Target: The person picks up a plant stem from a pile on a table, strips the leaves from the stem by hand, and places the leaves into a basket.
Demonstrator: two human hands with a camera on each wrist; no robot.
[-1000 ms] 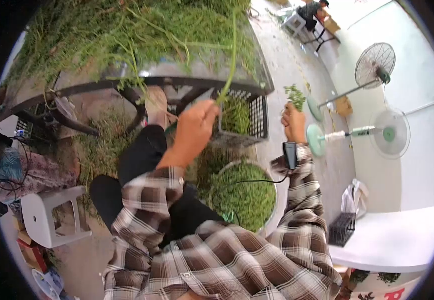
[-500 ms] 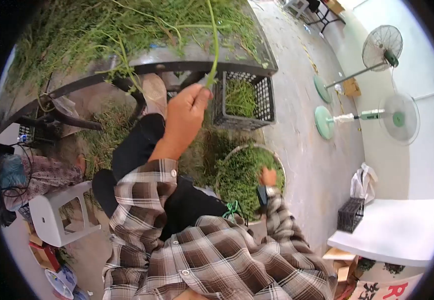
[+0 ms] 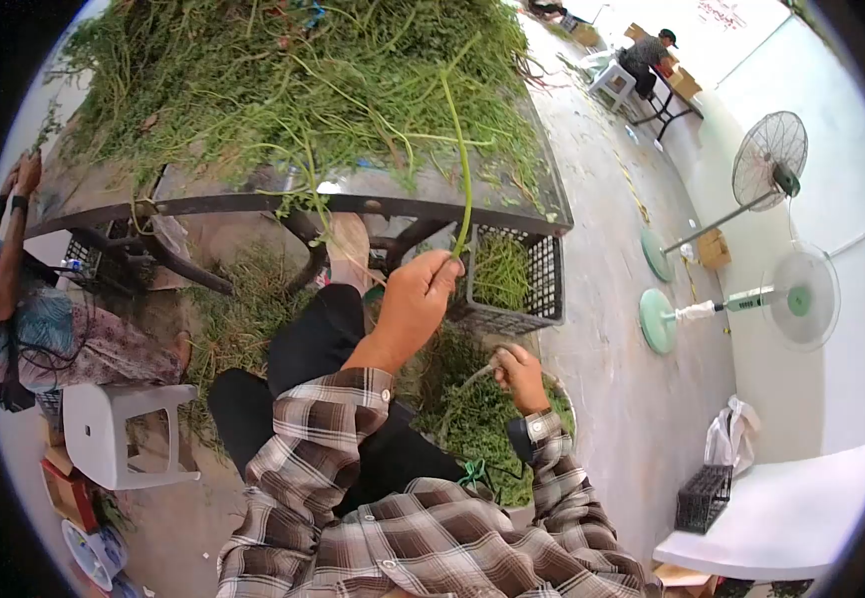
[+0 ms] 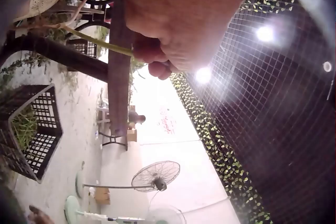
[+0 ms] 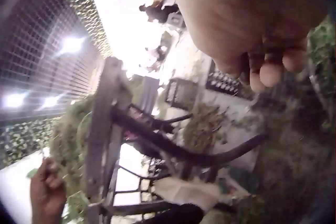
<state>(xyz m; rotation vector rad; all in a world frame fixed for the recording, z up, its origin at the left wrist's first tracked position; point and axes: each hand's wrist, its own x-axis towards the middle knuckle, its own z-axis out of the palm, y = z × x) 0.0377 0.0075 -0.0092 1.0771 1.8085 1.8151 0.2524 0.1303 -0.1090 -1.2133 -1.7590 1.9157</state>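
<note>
My left hand (image 3: 415, 307) pinches the lower end of a long, mostly bare green stem (image 3: 467, 189) between thumb and index finger. It stands up in front of the table edge. In the left wrist view the stem (image 4: 110, 45) runs into the fingertips. Over the far rim of a round basket (image 3: 564, 399) full of leafy green sprigs (image 3: 487, 429) is my right hand (image 3: 522, 381). Its fingers are loosely curled, and nothing shows between them in the right wrist view.
A table (image 3: 253, 199) bears a heap of greens (image 3: 353, 100). By its right leg stands a black crate (image 3: 547, 284) of stems. Two fans (image 3: 771, 159) stand right, a white stool (image 3: 124, 434) left. Another person's arm (image 3: 14, 239) shows far left.
My right hand has carried a leafy sprig down to the round basket, let it go and risen towards the far rim. My left hand still pinches the stem. The view has shifted.
</note>
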